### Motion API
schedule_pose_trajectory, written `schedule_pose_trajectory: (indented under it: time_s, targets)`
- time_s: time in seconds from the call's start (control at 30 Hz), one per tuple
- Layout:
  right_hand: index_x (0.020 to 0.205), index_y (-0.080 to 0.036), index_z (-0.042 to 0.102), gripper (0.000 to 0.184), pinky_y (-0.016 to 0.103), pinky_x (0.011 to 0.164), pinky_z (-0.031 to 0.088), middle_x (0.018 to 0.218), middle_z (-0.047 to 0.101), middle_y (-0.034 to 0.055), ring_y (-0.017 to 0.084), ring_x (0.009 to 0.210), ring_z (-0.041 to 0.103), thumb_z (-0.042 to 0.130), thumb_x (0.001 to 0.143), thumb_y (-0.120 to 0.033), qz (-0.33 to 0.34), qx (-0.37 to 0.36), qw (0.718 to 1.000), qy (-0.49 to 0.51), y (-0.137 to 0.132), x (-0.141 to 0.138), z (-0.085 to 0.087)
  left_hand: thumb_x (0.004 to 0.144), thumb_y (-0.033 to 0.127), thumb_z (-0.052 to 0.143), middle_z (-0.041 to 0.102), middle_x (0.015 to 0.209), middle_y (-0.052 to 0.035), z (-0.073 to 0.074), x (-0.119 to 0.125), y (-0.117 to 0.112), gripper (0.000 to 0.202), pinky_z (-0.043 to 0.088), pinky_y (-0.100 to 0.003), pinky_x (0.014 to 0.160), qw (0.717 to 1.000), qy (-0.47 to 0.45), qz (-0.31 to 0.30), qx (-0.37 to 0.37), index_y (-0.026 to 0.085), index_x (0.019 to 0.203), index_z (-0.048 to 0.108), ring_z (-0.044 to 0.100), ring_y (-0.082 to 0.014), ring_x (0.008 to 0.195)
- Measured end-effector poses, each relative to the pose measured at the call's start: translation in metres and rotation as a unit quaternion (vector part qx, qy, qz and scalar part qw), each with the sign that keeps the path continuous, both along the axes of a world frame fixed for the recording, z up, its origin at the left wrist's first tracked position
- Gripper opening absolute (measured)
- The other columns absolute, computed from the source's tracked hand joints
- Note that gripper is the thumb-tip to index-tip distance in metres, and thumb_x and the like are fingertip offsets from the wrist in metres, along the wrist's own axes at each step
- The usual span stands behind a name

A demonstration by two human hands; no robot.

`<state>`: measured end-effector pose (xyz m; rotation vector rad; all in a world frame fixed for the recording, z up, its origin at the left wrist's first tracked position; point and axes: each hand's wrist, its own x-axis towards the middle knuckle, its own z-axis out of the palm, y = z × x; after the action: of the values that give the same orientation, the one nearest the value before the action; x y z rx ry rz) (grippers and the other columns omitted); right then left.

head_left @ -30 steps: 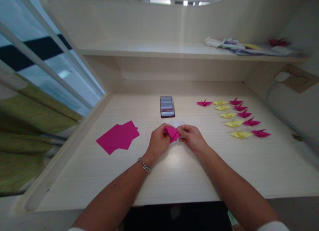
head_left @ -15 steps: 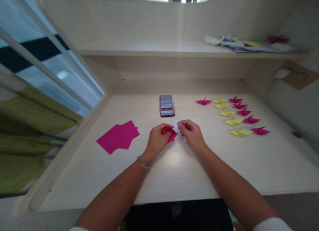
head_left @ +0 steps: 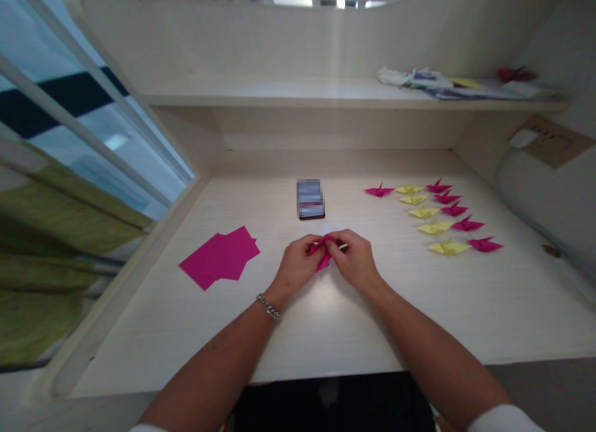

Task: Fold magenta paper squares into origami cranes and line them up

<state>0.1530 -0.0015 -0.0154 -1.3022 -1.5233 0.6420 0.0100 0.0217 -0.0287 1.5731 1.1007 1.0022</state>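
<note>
Sheets [head_left: 218, 258], pink, overlapping, flat and unfolded: left of the phone [head_left: 310, 198] and nearer me; exact count unclear. My left hand [head_left: 299, 258], bracelet [head_left: 269, 306] at wrist: just my side of the phone, thumb and fingers pinching the piece. Piece [head_left: 323, 264], pink, part-folded: on my side of the phone, slightly right, between my hands; by my judgement midway, its shape unfinished. My right hand [head_left: 356, 255]: nearer me than the phone and right of it, fingertips pinching the piece's other side. Yellow cranes [head_left: 449, 248], five, and pink cranes [head_left: 485, 245], six: right of the phone, apparently complete.
</note>
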Motion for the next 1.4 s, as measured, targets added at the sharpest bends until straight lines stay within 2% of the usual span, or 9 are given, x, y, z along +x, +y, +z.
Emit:
schedule_pose_trajectory:
  time_s: [0.1, 0.2, 0.3, 0.47, 0.63, 0.83, 1.07, 1.27, 1.4]
  targets:
    - [0.087, -0.022, 0.071, 0.015, 0.03, 0.068, 0.049, 0.084, 0.069, 0.0044, 0.018, 0.073, 0.062, 0.057, 0.08, -0.023, 0.011, -0.018, 0.999, 0.035, 0.0, 0.0, -0.001, 0.075, 0.025, 0.065, 0.07, 0.077, -0.0058, 0.002, 0.0, 0.002, 0.02, 0.05, -0.026, 0.059, 0.998, -0.032, -0.016, -0.042, 0.014, 0.09, 0.068, 0.063, -0.0155, 0.063]
    - [0.088, -0.022, 0.071, 0.014, 0.031, 0.069, 0.049, 0.084, 0.07, 0.004, 0.018, 0.073, 0.063, 0.059, 0.08, -0.025, 0.025, -0.032, 0.998, 0.057, 0.001, 0.0, -0.001, 0.073, 0.025, 0.067, 0.069, 0.077, -0.0063, 0.002, 0.0, 0.004, 0.02, 0.049, -0.026, 0.059, 0.997, -0.045, -0.022, -0.053, 0.013, 0.089, 0.068, 0.062, -0.0145, 0.062]
    - [0.088, -0.021, 0.071, 0.017, 0.031, 0.069, 0.05, 0.082, 0.07, 0.0047, 0.018, 0.073, 0.063, 0.067, 0.075, -0.031, 0.031, -0.065, 0.99, 0.121, 0.004, 0.001, -0.002, 0.072, 0.028, 0.069, 0.068, 0.07, -0.0058, 0.0, -0.001, 0.005, 0.023, 0.049, -0.026, 0.054, 0.996, -0.058, -0.005, -0.068, 0.012, 0.087, 0.067, 0.061, -0.014, 0.057]
    - [0.083, -0.019, 0.07, 0.027, 0.029, 0.065, 0.051, 0.079, 0.069, 0.0042, 0.016, 0.07, 0.062, 0.07, 0.07, -0.043, 0.045, -0.167, 0.935, 0.31, 0.013, 0.007, -0.006, 0.07, 0.029, 0.071, 0.069, 0.073, -0.0069, -0.001, -0.001, 0.007, 0.025, 0.051, -0.028, 0.055, 0.991, -0.092, 0.045, -0.084, 0.012, 0.088, 0.067, 0.062, -0.0145, 0.059]
    - [0.083, -0.017, 0.073, 0.032, 0.025, 0.059, 0.047, 0.071, 0.067, 0.0031, 0.012, 0.061, 0.057, 0.076, 0.062, -0.041, 0.079, -0.237, 0.905, 0.344, 0.013, 0.01, -0.008, 0.071, 0.028, 0.071, 0.071, 0.078, -0.0085, 0.001, -0.002, 0.007, 0.023, 0.051, -0.029, 0.059, 0.993, -0.081, 0.049, -0.071, 0.013, 0.088, 0.069, 0.063, -0.0157, 0.064]
    - [0.084, -0.018, 0.074, 0.035, 0.026, 0.061, 0.048, 0.074, 0.068, 0.0036, 0.012, 0.061, 0.057, 0.08, 0.057, -0.038, 0.096, -0.266, 0.883, 0.375, 0.011, 0.009, -0.009, 0.071, 0.028, 0.071, 0.072, 0.079, -0.0081, 0.003, -0.003, 0.006, 0.022, 0.052, -0.029, 0.061, 0.995, -0.067, 0.047, -0.05, 0.014, 0.088, 0.07, 0.064, -0.0174, 0.067]
    - [0.091, -0.019, 0.073, 0.035, 0.025, 0.062, 0.046, 0.078, 0.07, 0.0036, 0.012, 0.065, 0.059, 0.078, 0.061, -0.037, 0.116, -0.261, 0.894, 0.347, 0.012, 0.008, -0.014, 0.072, 0.027, 0.069, 0.072, 0.077, -0.0077, 0.005, -0.002, 0.003, 0.021, 0.052, -0.028, 0.059, 0.997, -0.039, 0.049, -0.047, 0.013, 0.088, 0.069, 0.066, -0.0177, 0.066]
    - [0.084, -0.018, 0.072, 0.029, 0.025, 0.055, 0.042, 0.072, 0.069, 0.0031, 0.013, 0.059, 0.057, 0.076, 0.062, -0.036, 0.096, -0.205, 0.93, 0.289, 0.013, 0.003, -0.018, 0.071, 0.021, 0.068, 0.072, 0.078, -0.0057, 0.003, 0.0, 0.001, 0.02, 0.052, -0.027, 0.057, 0.996, -0.064, 0.035, -0.05, 0.014, 0.09, 0.068, 0.066, -0.0178, 0.067]
    - [0.079, -0.018, 0.072, 0.022, 0.025, 0.052, 0.041, 0.067, 0.068, 0.0026, 0.013, 0.055, 0.055, 0.072, 0.066, -0.035, 0.057, -0.168, 0.958, 0.224, 0.012, 0.002, -0.014, 0.069, 0.016, 0.068, 0.072, 0.083, -0.0069, 0.001, 0.001, 0.001, 0.025, 0.054, -0.028, 0.065, 0.994, -0.092, 0.022, -0.059, 0.014, 0.093, 0.067, 0.067, -0.0184, 0.073]
